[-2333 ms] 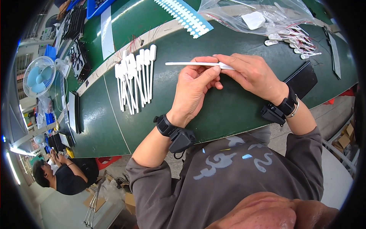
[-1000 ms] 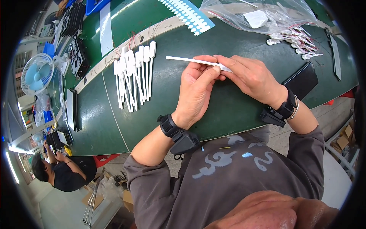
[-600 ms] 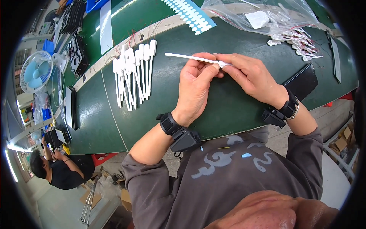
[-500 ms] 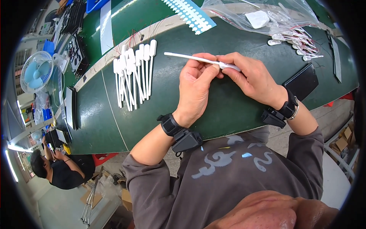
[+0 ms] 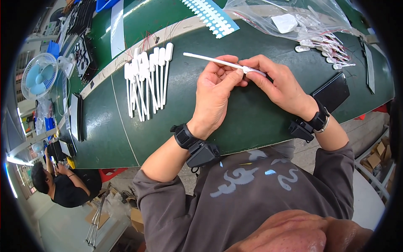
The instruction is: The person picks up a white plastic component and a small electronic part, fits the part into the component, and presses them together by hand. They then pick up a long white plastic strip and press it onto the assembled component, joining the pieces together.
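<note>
Both our hands pinch one white stick above the green table.

Our left hand [image 5: 216, 98] and right hand [image 5: 280, 84] meet over the table [image 5: 252, 122], fingertips pressed together on the thick end of the stick [image 5: 214, 62]. The thin end of the stick juts out to our left, clear of the surface as far as we can tell. Our left thumb and forefinger close on it just beside the right hand's fingers, which grip the wider white tip. To our left, a row of finished sticks [image 5: 147, 80] lies side by side on the table, well apart from the hands. Beyond the right hand sits a clear bag [image 5: 289, 17] with small white parts [image 5: 325, 52] spilled near it. A dark flat block [image 5: 333, 90] lies just beside our right wrist. A fan [image 5: 38, 76] stands at the far left edge.
</note>
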A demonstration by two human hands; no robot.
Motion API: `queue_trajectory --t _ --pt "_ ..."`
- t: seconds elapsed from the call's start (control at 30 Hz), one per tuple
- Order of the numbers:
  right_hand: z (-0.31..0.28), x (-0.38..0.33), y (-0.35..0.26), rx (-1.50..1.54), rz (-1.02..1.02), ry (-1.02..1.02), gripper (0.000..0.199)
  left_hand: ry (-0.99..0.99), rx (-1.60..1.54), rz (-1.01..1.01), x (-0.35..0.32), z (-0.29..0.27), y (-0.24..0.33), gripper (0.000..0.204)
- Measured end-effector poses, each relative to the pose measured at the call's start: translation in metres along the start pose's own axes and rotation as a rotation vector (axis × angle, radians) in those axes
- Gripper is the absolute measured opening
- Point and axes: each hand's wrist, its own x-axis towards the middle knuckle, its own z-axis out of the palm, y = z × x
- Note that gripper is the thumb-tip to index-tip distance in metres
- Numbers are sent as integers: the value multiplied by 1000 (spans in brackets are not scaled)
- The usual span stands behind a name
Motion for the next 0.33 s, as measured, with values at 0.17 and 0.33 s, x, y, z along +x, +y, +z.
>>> queue_trajectory --t 0.17,0.33 --pt "1 0 2 -13 -18 -3 25 11 3 -5 0 -1 -1 28" --pt "2 -2 2 -183 -144 13 26 22 1 11 0 -3 -4 29"
